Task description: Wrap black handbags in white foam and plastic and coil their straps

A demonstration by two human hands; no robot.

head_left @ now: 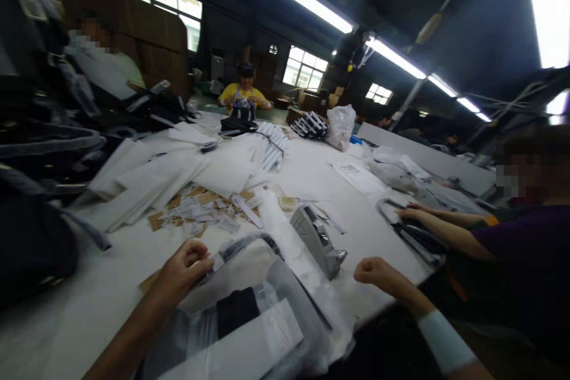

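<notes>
My left hand [184, 270] grips the upper edge of a clear plastic bag [236, 276] that lies on the white table [89, 314] in front of me. A black strap or band [237, 310] shows through the bag, and a white paper sheet [249, 344] lies across its near end. My right hand [376, 276] is closed in a loose fist, resting just right of a long white plastic sleeve [307, 267]. A grey tape dispenser [317, 240] stands beyond that sleeve, the closest object to my right hand.
A co-worker's hands [414, 214] rest on a black item in clear plastic [412, 234] at the right. Stacks of white sheets [178, 166], brown and white paper scraps [200, 217] and black bags [44, 142] fill the left side. Other people sit around the table.
</notes>
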